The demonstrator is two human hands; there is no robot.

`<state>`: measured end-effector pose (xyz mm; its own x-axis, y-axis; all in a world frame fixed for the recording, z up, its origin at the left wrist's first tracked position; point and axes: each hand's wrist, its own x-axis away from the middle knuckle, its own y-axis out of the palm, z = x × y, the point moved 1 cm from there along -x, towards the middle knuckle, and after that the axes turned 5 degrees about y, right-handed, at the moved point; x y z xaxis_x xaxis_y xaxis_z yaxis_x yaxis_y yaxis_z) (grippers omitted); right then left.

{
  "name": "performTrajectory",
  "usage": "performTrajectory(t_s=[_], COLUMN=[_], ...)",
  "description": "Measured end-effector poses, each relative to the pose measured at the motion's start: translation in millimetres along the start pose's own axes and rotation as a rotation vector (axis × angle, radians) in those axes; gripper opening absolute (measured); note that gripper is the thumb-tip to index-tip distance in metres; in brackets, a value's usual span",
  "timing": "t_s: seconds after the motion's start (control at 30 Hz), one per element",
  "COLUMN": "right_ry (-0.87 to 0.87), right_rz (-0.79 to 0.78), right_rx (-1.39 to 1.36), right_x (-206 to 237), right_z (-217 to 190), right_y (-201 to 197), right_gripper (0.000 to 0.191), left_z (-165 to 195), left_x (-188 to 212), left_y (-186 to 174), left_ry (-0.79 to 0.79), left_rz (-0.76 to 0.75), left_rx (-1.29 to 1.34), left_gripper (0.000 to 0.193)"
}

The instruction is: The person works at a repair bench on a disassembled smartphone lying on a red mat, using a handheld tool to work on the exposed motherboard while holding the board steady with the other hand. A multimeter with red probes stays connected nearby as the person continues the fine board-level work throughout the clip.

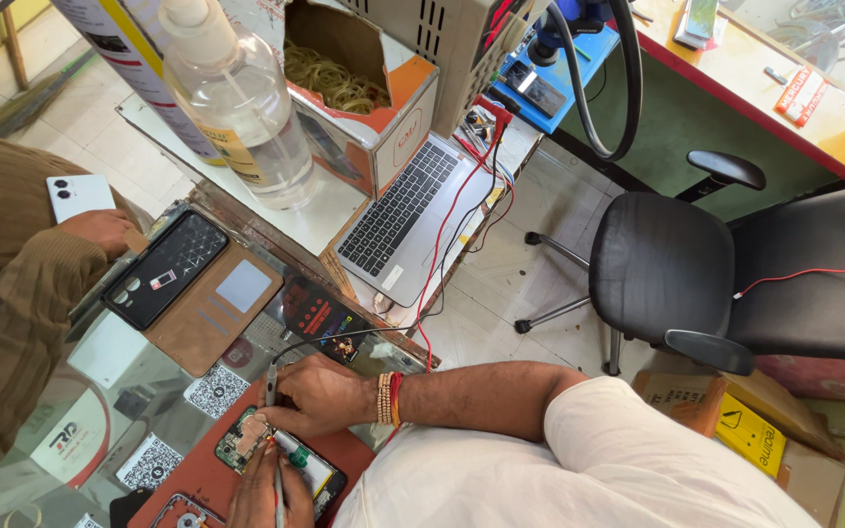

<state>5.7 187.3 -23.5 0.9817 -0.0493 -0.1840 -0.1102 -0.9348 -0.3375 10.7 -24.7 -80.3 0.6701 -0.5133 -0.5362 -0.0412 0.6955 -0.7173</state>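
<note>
Currently the right hand (320, 393) is pinching a corded probe (271, 383), fingers clamped on it, over the opened phone (286, 458) lying on the near red mat (202, 479). The left hand (264, 501) is gripping a thin tool (279, 486). This is seemingly board-level work, and the next touch is calling for steady tips.

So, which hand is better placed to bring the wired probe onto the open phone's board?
Likely the right hand: it grips the wired probe just beside the open phone, while the left hand holds another thin tool.
</note>
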Motion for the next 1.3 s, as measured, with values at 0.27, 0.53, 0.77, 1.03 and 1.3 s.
performTrajectory(t_s=[0.27, 0.53, 0.77, 1.03, 1.3], right_ry=[0.021, 0.018, 0.011, 0.012, 0.040], right_rz=[-0.014, -0.004, 0.002, -0.010, -0.037], right_rx=[0.025, 0.017, 0.024, 0.038, 0.038], right_x=[-1.5, -0.5, 0.2, 1.3, -0.6], right_z=[-0.4, 1.0, 4.4, 5.2, 1.5], right_y=[-0.7, -2.1, -0.1, 1.4, -1.9], right_gripper=[0.032, 0.029, 0.029, 0.029, 0.030], left_z=[-2.4, -6.2, -12.1, -12.1, -11.1], left_x=[0.0, -0.7, 5.7, 8.4, 6.2], left_y=[0.7, 6.0, 10.9, 8.4, 8.2], left_ry=[-0.015, 0.029, 0.033, 0.028, 0.012], left_rz=[-0.037, 0.019, 0.009, 0.000, -0.017], left_rx=[-0.001, 0.038, 0.032, 0.031, 0.026], left_gripper=[0.024, 0.022, 0.021, 0.024, 0.023])
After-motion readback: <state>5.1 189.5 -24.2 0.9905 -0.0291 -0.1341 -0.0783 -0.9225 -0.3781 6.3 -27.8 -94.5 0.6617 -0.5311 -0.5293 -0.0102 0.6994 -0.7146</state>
